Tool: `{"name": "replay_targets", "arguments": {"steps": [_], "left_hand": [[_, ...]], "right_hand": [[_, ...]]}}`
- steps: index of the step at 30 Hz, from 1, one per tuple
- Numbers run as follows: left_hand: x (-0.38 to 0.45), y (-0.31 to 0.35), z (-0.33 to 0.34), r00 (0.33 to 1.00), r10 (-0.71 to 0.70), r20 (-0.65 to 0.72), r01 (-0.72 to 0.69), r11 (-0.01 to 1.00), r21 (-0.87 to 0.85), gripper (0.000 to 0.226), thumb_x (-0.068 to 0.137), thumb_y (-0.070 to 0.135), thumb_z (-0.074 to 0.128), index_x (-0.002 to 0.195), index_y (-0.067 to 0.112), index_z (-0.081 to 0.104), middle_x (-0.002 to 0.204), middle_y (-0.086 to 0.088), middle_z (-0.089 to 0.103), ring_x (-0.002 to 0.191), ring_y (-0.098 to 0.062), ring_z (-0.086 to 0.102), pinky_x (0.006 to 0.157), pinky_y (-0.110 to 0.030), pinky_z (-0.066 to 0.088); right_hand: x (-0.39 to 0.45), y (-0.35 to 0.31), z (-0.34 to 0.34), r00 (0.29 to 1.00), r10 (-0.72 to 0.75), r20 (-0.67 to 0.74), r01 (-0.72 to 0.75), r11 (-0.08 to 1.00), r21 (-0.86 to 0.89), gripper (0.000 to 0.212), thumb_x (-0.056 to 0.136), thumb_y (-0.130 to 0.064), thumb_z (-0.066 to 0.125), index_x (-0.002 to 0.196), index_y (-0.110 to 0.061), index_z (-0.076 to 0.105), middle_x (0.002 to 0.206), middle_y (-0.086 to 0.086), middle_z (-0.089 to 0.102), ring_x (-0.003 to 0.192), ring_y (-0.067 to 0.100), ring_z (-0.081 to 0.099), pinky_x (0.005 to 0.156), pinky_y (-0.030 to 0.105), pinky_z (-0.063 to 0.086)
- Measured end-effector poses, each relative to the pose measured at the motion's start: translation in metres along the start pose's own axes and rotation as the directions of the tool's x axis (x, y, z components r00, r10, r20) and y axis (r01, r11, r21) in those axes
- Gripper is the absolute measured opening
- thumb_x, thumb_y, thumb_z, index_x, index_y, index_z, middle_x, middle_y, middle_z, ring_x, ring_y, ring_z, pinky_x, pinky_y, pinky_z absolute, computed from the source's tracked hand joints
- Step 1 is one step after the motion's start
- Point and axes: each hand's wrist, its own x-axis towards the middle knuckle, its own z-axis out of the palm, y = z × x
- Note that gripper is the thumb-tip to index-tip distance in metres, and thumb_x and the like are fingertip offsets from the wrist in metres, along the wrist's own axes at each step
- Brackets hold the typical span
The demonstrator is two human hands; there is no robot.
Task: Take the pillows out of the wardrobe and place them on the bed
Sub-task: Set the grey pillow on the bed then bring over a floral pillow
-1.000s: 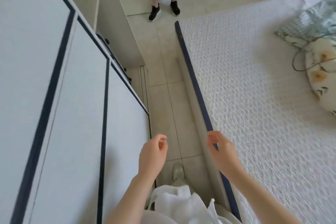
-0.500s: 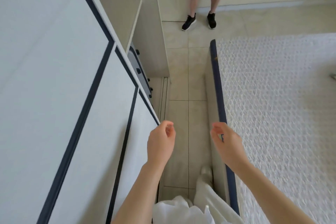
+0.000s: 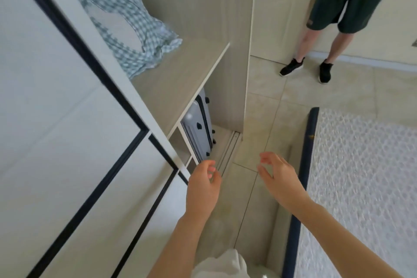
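Between the wardrobe (image 3: 67, 119) and the bed (image 3: 365, 187), both arms are reaching forward over the tiled floor (image 3: 266, 101), and neither hand is holding anything. The left hand (image 3: 203, 189) is hanging just beside the edge of the sliding door (image 3: 126, 198), fingers loosely curled and apart, thumb clear of them. The right hand (image 3: 279, 178) is sitting a little further out, near the dark blue edge of the bed, fingers bent but spread, palm facing inward (an empty, open hand, same as the other).

Up on the wardrobe's shelf (image 3: 180, 79), a pillow (image 3: 121, 22) in a blue-and-white checked, frilled cover is lying partly behind the door, its lower frill reaching toward the shelf's front. Below that shelf, a pale blue suitcase (image 3: 198, 128) is standing upright on its side with its small black wheels facing out, close to the floor track.

The bed is showing a white textured cover along the right side. At the far end of the floor, a second person (image 3: 338, 13) in dark green shorts and black shoes is standing by the wall, well apart from the hands.
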Motion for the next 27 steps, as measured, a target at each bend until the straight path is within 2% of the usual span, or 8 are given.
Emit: {"name": "replay_targets", "arguments": {"steps": [2, 5, 9, 14, 17, 20, 24, 27], "left_hand": [[0.022, 0.015, 0.002, 0.998, -0.004, -0.065, 0.002, 1.000, -0.027, 0.030, 0.098, 0.014, 0.057, 0.128, 0.016, 0.058, 0.116, 0.004, 0.061, 0.108, -0.013, 0.059, 0.091, -0.028, 0.051], [0.061, 0.035, 0.002, 0.989, 0.002, -0.150, -0.007, 1.000, -0.028, 0.036, 0.098, 0.014, 0.056, 0.134, 0.015, 0.052, 0.128, 0.004, 0.055, 0.119, -0.010, 0.050, 0.099, -0.026, 0.044], [0.117, 0.052, -0.001, 0.952, -0.018, -0.305, 0.004, 0.999, -0.046, 0.040, 0.096, 0.012, 0.059, 0.135, 0.017, 0.051, 0.125, 0.009, 0.050, 0.117, -0.005, 0.043, 0.092, -0.008, 0.035], [0.187, 0.067, 0.000, 0.878, -0.140, -0.458, 0.085, 0.987, -0.138, 0.037, 0.096, 0.007, 0.056, 0.132, 0.015, 0.054, 0.128, -0.002, 0.056, 0.120, -0.019, 0.049, 0.099, -0.036, 0.047], [0.234, 0.076, 0.000, 0.843, -0.175, -0.509, 0.118, 0.983, -0.143, 0.038, 0.096, 0.007, 0.055, 0.133, 0.015, 0.053, 0.130, -0.002, 0.057, 0.120, -0.017, 0.048, 0.094, -0.030, 0.049], [0.276, 0.083, -0.009, 0.811, -0.184, -0.555, 0.152, 0.983, -0.103, 0.036, 0.098, 0.012, 0.053, 0.133, 0.017, 0.054, 0.131, 0.000, 0.058, 0.121, -0.015, 0.048, 0.090, -0.019, 0.038], [0.317, 0.086, -0.025, 0.778, -0.218, -0.589, 0.203, 0.975, -0.092, 0.035, 0.097, 0.010, 0.054, 0.131, 0.015, 0.055, 0.129, -0.001, 0.059, 0.122, -0.019, 0.047, 0.089, -0.021, 0.036], [0.344, 0.083, -0.039, 0.748, -0.270, -0.606, 0.264, 0.959, -0.101, 0.039, 0.094, 0.008, 0.058, 0.131, 0.016, 0.054, 0.130, -0.002, 0.056, 0.124, -0.020, 0.044, 0.091, -0.023, 0.036]], "right_hand": [[0.037, -0.010, -0.010, 0.998, -0.066, 0.024, 0.067, 0.998, -0.023, 0.036, 0.098, -0.027, 0.052, 0.132, -0.016, 0.050, 0.120, -0.003, 0.058, 0.076, 0.000, 0.051, 0.067, 0.013, 0.037], [0.093, -0.030, -0.021, 0.986, -0.157, 0.059, 0.159, 0.986, -0.045, 0.037, 0.099, -0.028, 0.050, 0.133, -0.014, 0.050, 0.123, 0.000, 0.058, 0.072, 0.005, 0.052, 0.072, 0.020, 0.039], [0.172, -0.061, -0.030, 0.956, -0.286, 0.068, 0.290, 0.955, -0.062, 0.037, 0.098, -0.023, 0.053, 0.132, -0.007, 0.052, 0.123, 0.008, 0.060, 0.104, 0.021, 0.060, 0.085, 0.023, 0.042], [0.270, -0.111, -0.028, 0.914, -0.392, 0.108, 0.401, 0.913, -0.080, 0.037, 0.098, -0.022, 0.053, 0.131, -0.005, 0.053, 0.122, 0.011, 0.060, 0.109, 0.026, 0.058, 0.087, 0.026, 0.042], [0.317, -0.137, -0.024, 0.882, -0.453, 0.133, 0.463, 0.884, -0.063, 0.037, 0.096, -0.020, 0.055, 0.130, -0.005, 0.054, 0.120, 0.012, 0.061, 0.108, 0.026, 0.059, 0.086, 0.027, 0.044], [0.356, -0.152, -0.022, 0.857, -0.489, 0.162, 0.503, 0.863, -0.057, 0.037, 0.096, -0.021, 0.056, 0.129, -0.005, 0.055, 0.120, 0.012, 0.061, 0.109, 0.026, 0.058, 0.087, 0.029, 0.045], [0.403, -0.166, -0.021, 0.808, -0.546, 0.220, 0.571, 0.819, -0.066, 0.038, 0.096, -0.021, 0.057, 0.131, -0.005, 0.054, 0.120, 0.012, 0.062, 0.110, 0.027, 0.057, 0.085, 0.023, 0.040], [0.441, -0.178, -0.018, 0.762, -0.586, 0.275, 0.623, 0.780, -0.061, 0.039, 0.095, -0.020, 0.059, 0.131, -0.005, 0.054, 0.120, 0.013, 0.062, 0.110, 0.028, 0.058, 0.088, 0.026, 0.041]]}}
